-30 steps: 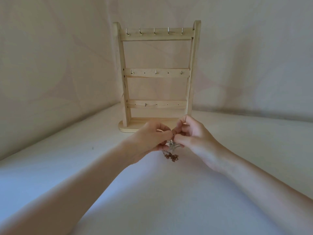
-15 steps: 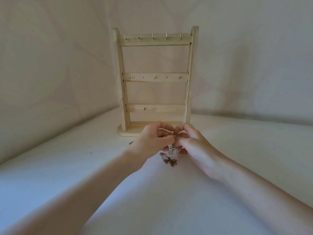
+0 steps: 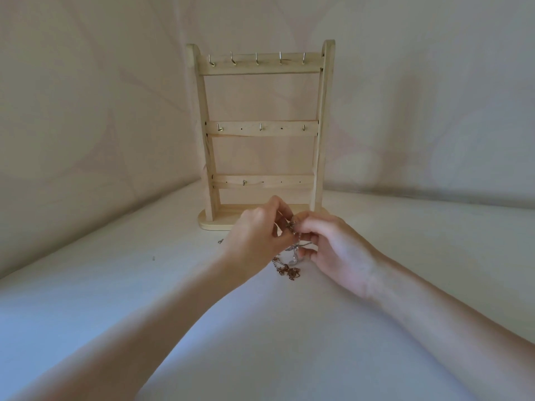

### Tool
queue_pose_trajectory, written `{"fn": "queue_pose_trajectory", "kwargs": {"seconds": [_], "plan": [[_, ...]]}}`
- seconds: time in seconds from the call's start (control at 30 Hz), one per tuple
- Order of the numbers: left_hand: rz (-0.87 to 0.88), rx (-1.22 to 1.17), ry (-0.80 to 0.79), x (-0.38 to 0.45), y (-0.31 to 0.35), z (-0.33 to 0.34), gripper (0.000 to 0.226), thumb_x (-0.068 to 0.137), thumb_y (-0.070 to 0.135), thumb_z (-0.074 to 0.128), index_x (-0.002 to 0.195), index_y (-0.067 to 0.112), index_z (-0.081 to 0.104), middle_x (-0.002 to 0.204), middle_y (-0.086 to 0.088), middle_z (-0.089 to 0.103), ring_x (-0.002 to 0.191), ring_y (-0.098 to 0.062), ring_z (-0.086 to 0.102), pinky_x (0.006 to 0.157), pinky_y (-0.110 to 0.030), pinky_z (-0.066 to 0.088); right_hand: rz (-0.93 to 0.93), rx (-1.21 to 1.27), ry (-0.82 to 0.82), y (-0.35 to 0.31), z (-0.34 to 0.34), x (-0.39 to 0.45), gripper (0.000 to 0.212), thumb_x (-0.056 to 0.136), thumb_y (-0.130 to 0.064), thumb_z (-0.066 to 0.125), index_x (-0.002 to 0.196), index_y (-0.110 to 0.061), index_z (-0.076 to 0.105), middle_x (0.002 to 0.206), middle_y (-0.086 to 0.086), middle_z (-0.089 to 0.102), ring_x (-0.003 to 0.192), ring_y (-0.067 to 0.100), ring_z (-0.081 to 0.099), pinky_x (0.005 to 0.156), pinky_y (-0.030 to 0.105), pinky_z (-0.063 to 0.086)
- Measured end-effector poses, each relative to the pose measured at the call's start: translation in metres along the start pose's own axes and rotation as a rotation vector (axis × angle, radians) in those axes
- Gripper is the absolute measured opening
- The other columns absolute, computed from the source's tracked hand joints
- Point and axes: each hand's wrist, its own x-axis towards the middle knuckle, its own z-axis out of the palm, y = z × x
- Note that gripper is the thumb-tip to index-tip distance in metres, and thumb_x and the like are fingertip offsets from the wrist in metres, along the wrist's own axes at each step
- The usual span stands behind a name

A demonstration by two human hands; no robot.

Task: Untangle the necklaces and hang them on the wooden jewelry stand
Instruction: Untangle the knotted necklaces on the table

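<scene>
The tangled necklaces (image 3: 291, 257) hang as a small knot of chain between the person's two hands, just in front of the base of the wooden jewelry stand (image 3: 262, 128). The upper part of the tangle is silvery and runs up between the fingertips of both hands; the lower part, a reddish-brown clump of links, droops below the fingers and seems to rest on the white cloth surface (image 3: 115, 299), though whether it truly touches is hard to tell.

The left hand (image 3: 257, 235) comes in from the left with its fingers curled, thumb and fingertips pinched on the chain at the top of the knot. The right hand (image 3: 333, 247) meets it from the right, fingers also bent inward, the upper fingertips nipping the chain close against the left hand's and the lower fingers curled round a strand further down. The two sets of fingertips nearly touch, with the chain between them.

A small piece of chain (image 3: 220, 241) lies on the cloth just left of the left hand, near the front edge of the stand's base.

The stand is upright behind the hands, with three crossbars carrying small metal hooks (image 3: 257, 58); no hook bears a necklace. A pale draped backdrop (image 3: 86, 111) rises behind it.
</scene>
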Motion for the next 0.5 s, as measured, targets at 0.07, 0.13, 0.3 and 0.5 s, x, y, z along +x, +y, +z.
{"fn": "queue_pose_trajectory", "kwargs": {"seconds": [0.07,0.13,0.3,0.5], "plan": [[-0.084,-0.136,-0.006,0.002,-0.001,-0.002,0.013,0.082,0.008,0.061,0.083,0.018,0.052,0.076,0.004,0.060,0.061,-0.009,0.055,0.062,-0.021,0.047,-0.027,-0.019,0.004,-0.001,0.000,-0.001,0.016,0.084,-0.003,0.054,0.071,-0.011,0.059,0.070,-0.001,0.057,0.069,0.011,0.051,0.063,0.026,0.034],[-0.235,-0.340,-0.014,0.004,-0.005,-0.006,0.012,0.084,0.006,0.061,0.080,0.016,0.057,0.074,0.000,0.062,0.053,-0.005,0.057,0.064,-0.026,0.052,-0.072,-0.073,0.065,-0.001,-0.001,-0.001,0.013,0.084,-0.004,0.060,0.074,-0.011,0.062,0.066,-0.004,0.061,0.065,0.008,0.054,0.061,0.022,0.038],[-0.403,-0.758,-0.121,0.002,-0.009,-0.010,0.010,0.086,0.003,0.058,0.080,0.009,0.061,0.069,0.001,0.056,0.067,-0.012,0.053,0.070,-0.021,0.052,-0.107,-0.338,0.165,0.001,-0.002,-0.002,0.004,0.084,-0.007,0.064,0.084,-0.003,0.063,0.060,0.003,0.061,0.047,0.007,0.046,0.046,0.016,0.036],[-0.419,-1.025,-0.079,0.005,-0.008,-0.009,0.015,0.091,0.000,0.050,0.078,0.008,0.053,0.075,-0.007,0.058,0.070,-0.015,0.057,0.062,-0.021,0.051,0.091,-0.318,0.065,-0.003,0.001,-0.001,0.014,0.087,-0.011,0.054,0.075,-0.010,0.061,0.067,0.004,0.061,0.053,0.014,0.043,0.049,0.023,0.029]]}}
